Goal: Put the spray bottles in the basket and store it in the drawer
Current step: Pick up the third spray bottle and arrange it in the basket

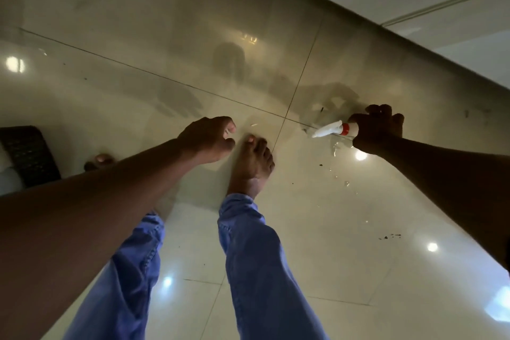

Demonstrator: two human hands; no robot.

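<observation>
Head view looks down past blue trouser legs and a bare foot on the shiny floor. Left hand hangs loosely curled, holding nothing. Farther out, right hand wraps its fingers around a spray bottle, nozzle pointing left, likely carrying it to the basket, which is not in sight.

One spray bottle, two hands, one basket

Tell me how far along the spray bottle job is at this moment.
Early. Nothing looks stored: no basket with bottles in it and no drawer can be made out. In hand: the right hand grips a spray bottle by its neck above the tiled floor; the left hand is empty. Left: basketing the bottles and storing the basket.
</observation>
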